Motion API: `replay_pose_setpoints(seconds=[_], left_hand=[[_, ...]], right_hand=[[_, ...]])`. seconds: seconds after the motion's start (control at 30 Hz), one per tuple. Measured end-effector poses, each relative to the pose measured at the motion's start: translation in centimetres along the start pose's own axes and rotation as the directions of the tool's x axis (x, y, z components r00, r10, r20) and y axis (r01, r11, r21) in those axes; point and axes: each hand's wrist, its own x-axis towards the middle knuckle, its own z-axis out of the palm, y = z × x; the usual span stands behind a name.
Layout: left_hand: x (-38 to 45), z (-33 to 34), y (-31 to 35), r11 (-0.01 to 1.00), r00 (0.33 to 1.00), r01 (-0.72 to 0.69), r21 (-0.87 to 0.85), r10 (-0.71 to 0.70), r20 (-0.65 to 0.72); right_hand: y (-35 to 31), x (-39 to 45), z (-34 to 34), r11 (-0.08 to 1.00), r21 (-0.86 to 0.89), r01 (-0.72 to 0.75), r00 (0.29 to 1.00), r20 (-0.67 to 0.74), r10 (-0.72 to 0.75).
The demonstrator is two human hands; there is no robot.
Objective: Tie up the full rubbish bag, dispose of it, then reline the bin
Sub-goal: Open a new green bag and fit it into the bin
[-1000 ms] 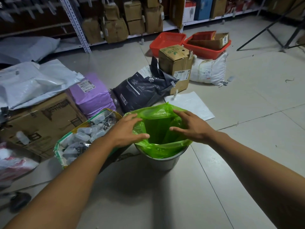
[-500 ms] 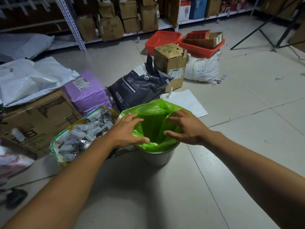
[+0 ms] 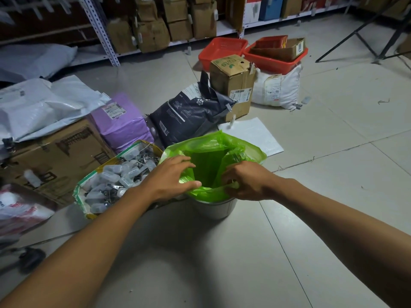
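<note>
A small white bin [image 3: 214,208] stands on the tiled floor, lined with a bright green plastic bag [image 3: 213,150] whose mouth stands open above the rim. My left hand [image 3: 171,177] holds the bag's left edge, thumb on the near rim and fingers curled over the top. My right hand [image 3: 246,181] grips the bag's near right edge, fingers curled into the plastic. The inside of the bag is visible; nothing can be made out in it.
Left of the bin sits an open sack of small plastic bottles [image 3: 115,177]. Behind are a cardboard box [image 3: 55,156], a purple parcel [image 3: 121,121], a black pet-food bag [image 3: 191,112], a brown carton [image 3: 233,83], red baskets [image 3: 222,51] and a white sheet [image 3: 253,134]. Open floor lies near and right.
Both hands went from resting spread on the bag's rim to curling round its edges. The right hand's fingers closed into the plastic and the bag's mouth narrowed slightly.
</note>
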Motion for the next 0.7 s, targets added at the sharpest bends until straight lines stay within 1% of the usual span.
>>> replay_pose_setpoints(seconds=[0.13,0.2,0.27,0.33,0.5,0.63,0.7], left_hand=[[-0.9,0.1,-0.4,1.000,0.999,-0.012,-0.011,0.012,0.033],[-1.1,0.3,-0.7,1.000,1.000,-0.009,-0.023,0.009,0.014],[-1.2,0.6,-0.7,0.999,1.000,0.006,-0.035,-0.007,-0.021],[-0.9,0.7,-0.8,0.999,0.999,0.032,-0.034,-0.033,-0.022],[0.1,0.8,-0.7,0.991,0.989,0.124,-0.045,-0.120,0.086],[0.2,0.6,-0.7,0.989,0.976,0.129,-0.074,-0.114,0.186],[0.1,0.5,-0.9,0.988,0.970,0.127,-0.087,-0.106,0.219]], right_hand=[[0.0,-0.6,0.3,0.998,0.044,0.038,0.999,-0.034,-0.036],[0.1,-1.0,0.2,0.995,0.077,0.064,0.997,-0.058,-0.059],[0.1,-1.4,0.1,0.993,0.085,0.084,0.996,-0.049,-0.080],[0.0,-1.7,0.2,0.992,0.082,0.095,0.995,-0.019,-0.094],[-0.9,-2.3,1.3,0.992,0.037,0.121,0.990,0.071,-0.123],[-1.3,-2.9,2.4,0.990,-0.023,0.142,0.974,0.179,-0.136],[-1.1,-3.0,2.6,0.991,-0.026,0.128,0.974,0.190,-0.121]])
